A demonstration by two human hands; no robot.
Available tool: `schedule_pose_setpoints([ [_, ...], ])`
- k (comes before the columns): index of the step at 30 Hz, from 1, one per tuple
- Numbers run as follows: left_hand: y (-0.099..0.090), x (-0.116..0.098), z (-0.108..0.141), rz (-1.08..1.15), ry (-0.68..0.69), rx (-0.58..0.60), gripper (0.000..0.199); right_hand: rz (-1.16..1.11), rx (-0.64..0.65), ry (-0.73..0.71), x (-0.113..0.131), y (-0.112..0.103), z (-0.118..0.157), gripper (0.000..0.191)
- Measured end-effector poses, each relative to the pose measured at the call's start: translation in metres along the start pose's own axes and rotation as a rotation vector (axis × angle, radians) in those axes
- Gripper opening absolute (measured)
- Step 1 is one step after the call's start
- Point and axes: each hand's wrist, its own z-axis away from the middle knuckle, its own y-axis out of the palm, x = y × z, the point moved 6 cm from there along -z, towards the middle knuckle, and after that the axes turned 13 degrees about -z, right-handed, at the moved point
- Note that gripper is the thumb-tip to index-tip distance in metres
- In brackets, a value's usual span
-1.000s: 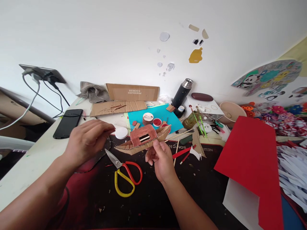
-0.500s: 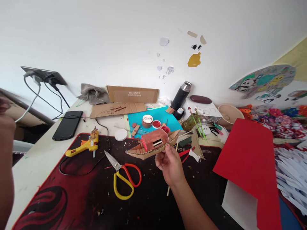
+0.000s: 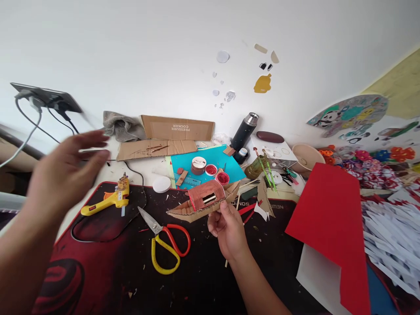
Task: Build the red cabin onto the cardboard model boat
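Observation:
A small cardboard boat [image 3: 197,213] with a red-brown curved cabin [image 3: 201,195] hangs above the dark mat. My right hand [image 3: 227,227] pinches its near side, thumb up, close to the cabin's right end. My left hand [image 3: 65,173], blurred, is raised at the left with its fingers apart and nothing in it, above and left of the yellow glue gun [image 3: 113,199]. Scissors [image 3: 166,236] with red and yellow handles lie open on the mat, below the boat. A thin stick shows partly behind my right hand.
Paint pots [image 3: 198,165] stand on a blue sheet [image 3: 229,158] behind the boat. Further back are cardboard pieces [image 3: 177,127], a black flask [image 3: 243,131] and brushes in a jar [image 3: 256,167]. A red folder [image 3: 328,227] and paper strips [image 3: 393,240] lie right.
My left hand has come in from the left edge, now covering the phone. My right hand still holds the boat. The whole view has shifted slightly.

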Motion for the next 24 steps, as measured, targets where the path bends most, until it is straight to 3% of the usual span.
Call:
schedule_pose_setpoints([
  [1, 0.006, -0.021, 0.008, 0.021, -0.011, 0.046, 0.038, 0.011, -0.002, 0.0, -0.001, 0.002, 0.0, 0.057],
  [2, 0.008, -0.045, 0.018, 0.034, 0.067, 0.07, 0.034, 0.022, -0.001, -0.002, -0.002, 0.005, 0.0, 0.057],
  [5, 0.003, -0.114, 0.055, 0.073, 0.466, 0.006, 0.015, 0.044, -0.002, -0.027, -0.004, 0.013, 0.0, 0.057],
  [8, 0.001, -0.152, 0.086, 0.037, 0.739, -0.066, 0.02, 0.048, 0.004, -0.06, -0.006, 0.02, 0.001, 0.057],
  [13, 0.01, -0.169, 0.1, -0.1, 0.871, -0.082, 0.033, 0.052, 0.053, -0.08, -0.011, 0.029, 0.002, 0.056],
  [24, 0.01, -0.178, 0.099, -0.238, 1.028, -0.142, 0.026, 0.066, 0.117, -0.078, -0.017, 0.034, 0.0, 0.05],
])
